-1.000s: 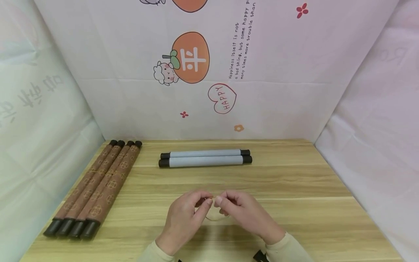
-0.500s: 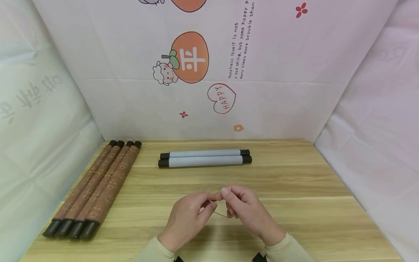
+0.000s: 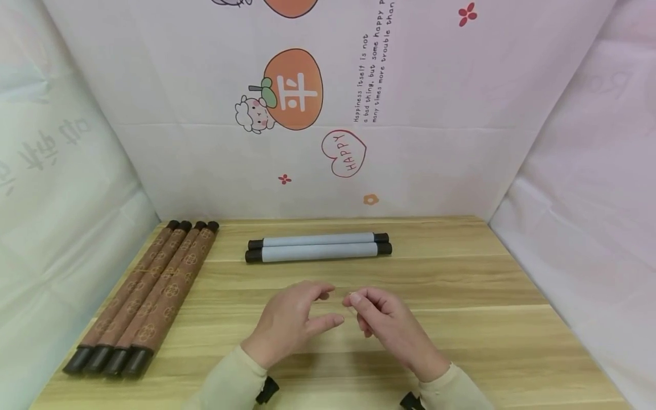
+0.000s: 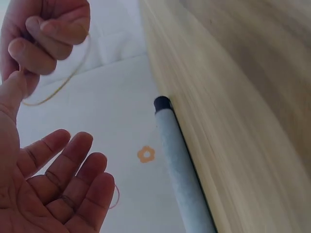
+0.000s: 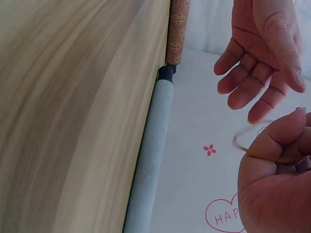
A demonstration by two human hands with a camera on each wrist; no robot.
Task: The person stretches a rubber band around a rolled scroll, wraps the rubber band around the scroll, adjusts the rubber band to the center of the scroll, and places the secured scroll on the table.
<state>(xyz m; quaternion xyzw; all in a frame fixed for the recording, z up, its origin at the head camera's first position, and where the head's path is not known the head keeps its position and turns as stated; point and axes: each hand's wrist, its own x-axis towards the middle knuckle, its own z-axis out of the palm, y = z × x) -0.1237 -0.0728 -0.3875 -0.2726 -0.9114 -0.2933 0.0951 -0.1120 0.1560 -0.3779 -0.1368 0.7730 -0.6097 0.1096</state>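
Observation:
A thin yellow rubber band [image 4: 73,74] hangs as a loop from my right hand [image 3: 388,324], whose thumb and index finger pinch it. In the right wrist view the rubber band [image 5: 265,157] runs across the curled fingers. My left hand [image 3: 292,322] is just to the left, its fingers spread and relaxed, holding nothing. Its palm faces the right hand with a small gap. Both hands are above the wooden table, in front of two pale blue scrolls [image 3: 320,252] with black ends.
Several brown patterned scrolls [image 3: 164,293] with black ends lie side by side along the table's left. The wooden table [image 3: 461,341] is bounded by a printed white cloth [image 3: 425,159] at the back and cloth sides.
My left hand has let go of the rubber band and drawn away to the left, its fingers opening. The right hand still pinches the band. The view has shifted slightly.

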